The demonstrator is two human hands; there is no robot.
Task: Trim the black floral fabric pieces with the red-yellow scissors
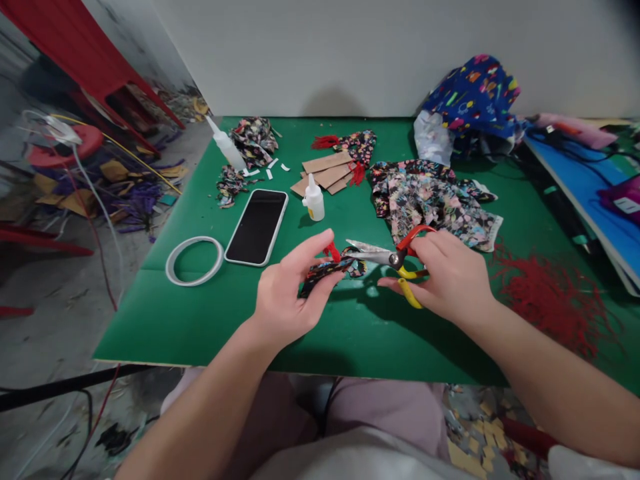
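Between the thumb and fingers of my left hand is a folded piece of black floral fabric with a red tassel at its top. My right hand grips scissors by their red and yellow handles. The blades are parted and point left, with their tips at the fabric's right edge; whether they touch it I cannot tell. Beyond the hands stands a small white glue bottle, beside several brown cardboard strips. More floral fabric pieces lie past my right hand.
A phone and a white tape roll lie on the left of the green table. Another glue bottle leans on fabric at the back. Red threads spread at right, near a blue folder. A blue patterned cloth sits behind.
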